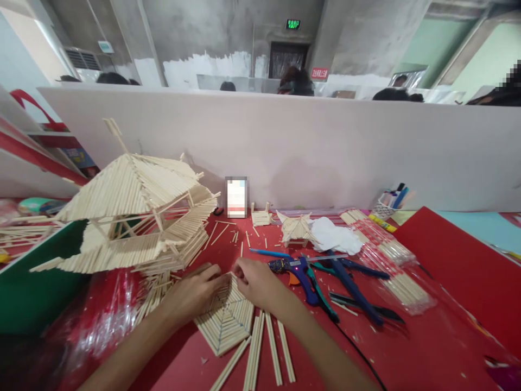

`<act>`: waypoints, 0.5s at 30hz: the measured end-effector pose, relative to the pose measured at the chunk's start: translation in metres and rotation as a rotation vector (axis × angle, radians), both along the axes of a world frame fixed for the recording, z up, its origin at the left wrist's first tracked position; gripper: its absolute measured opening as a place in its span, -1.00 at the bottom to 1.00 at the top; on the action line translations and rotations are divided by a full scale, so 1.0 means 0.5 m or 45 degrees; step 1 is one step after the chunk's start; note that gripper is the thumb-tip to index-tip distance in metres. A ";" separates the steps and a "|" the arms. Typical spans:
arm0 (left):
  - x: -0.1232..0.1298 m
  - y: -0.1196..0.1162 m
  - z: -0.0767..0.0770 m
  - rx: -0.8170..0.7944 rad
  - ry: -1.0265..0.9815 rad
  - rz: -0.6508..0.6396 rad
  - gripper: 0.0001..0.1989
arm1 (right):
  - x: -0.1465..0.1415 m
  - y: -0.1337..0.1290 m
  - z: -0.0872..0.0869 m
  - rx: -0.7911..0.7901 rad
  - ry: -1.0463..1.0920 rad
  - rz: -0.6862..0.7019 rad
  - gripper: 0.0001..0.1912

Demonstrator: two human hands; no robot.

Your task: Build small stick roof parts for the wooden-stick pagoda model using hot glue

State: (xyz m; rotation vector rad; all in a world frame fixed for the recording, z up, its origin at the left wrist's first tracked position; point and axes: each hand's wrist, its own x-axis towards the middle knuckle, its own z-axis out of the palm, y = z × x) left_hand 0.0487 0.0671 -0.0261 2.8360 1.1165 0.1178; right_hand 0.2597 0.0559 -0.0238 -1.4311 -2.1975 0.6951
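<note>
A hexagonal panel of wooden sticks [232,321] lies on the red table, its sticks laid in wedges round a centre. At its far edge my left hand [203,289] rests with fingers bent together over the upper left side. Closed too, with fingers curled down, my right hand [255,279] meets it from the right at the panel's top. Whatever is between the fingertips is hidden. Loose wooden sticks [255,347] lie just in front of the panel. A blue glue gun [300,271] is to the right of my right hand.
At left stands a large stick-built pavilion [138,212] beside a green board [44,282]. A small pavilion [297,228], white tissue [336,235], blue-handled pliers [358,293] and bagged sticks [401,266] lie right. A white partition [309,146] runs behind.
</note>
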 end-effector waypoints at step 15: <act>0.033 0.031 0.005 -0.359 -0.157 0.160 -0.74 | -0.007 0.005 -0.012 -0.198 0.081 -0.054 -0.84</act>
